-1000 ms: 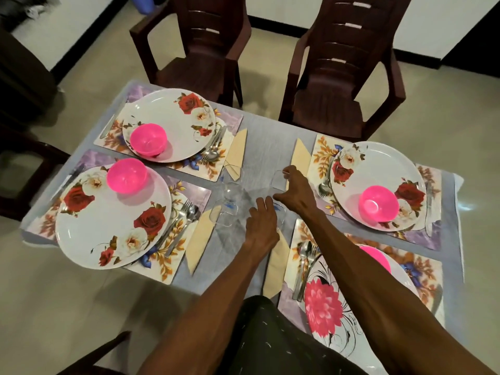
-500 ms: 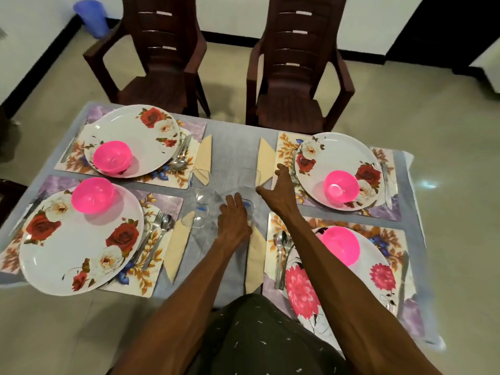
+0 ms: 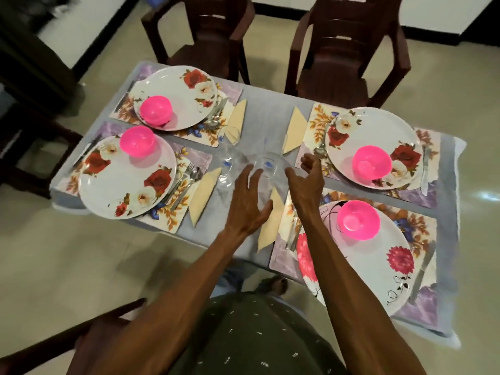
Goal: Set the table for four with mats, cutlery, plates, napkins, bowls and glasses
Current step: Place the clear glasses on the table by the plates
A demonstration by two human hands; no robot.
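Four floral mats lie on the grey table (image 3: pixel 261 104), each with a white flowered plate and a pink bowl: far left (image 3: pixel 155 112), near left (image 3: pixel 137 140), far right (image 3: pixel 372 163), near right (image 3: pixel 357 219). Forks and spoons (image 3: pixel 189 174) and yellow napkins (image 3: pixel 203 196) lie beside the plates. Clear glasses cluster at the table's middle, among them a front one (image 3: pixel 267 166) and a left one (image 3: pixel 229 169). My left hand (image 3: pixel 249 201) hovers at the front glass with fingers spread. To the right of that glass, my right hand (image 3: pixel 308 180) is open and loosely curled.
Two dark brown plastic chairs (image 3: pixel 205 31) (image 3: pixel 349 50) stand at the table's far side. Another chair's arm (image 3: pixel 81 334) is near my left elbow. Dark furniture (image 3: pixel 27 77) stands to the left. The near right plate (image 3: pixel 378 266) overhangs the table's front edge.
Both hands have drawn back from the glasses toward me and opened their fingers. The camera has moved closer and tilted down.
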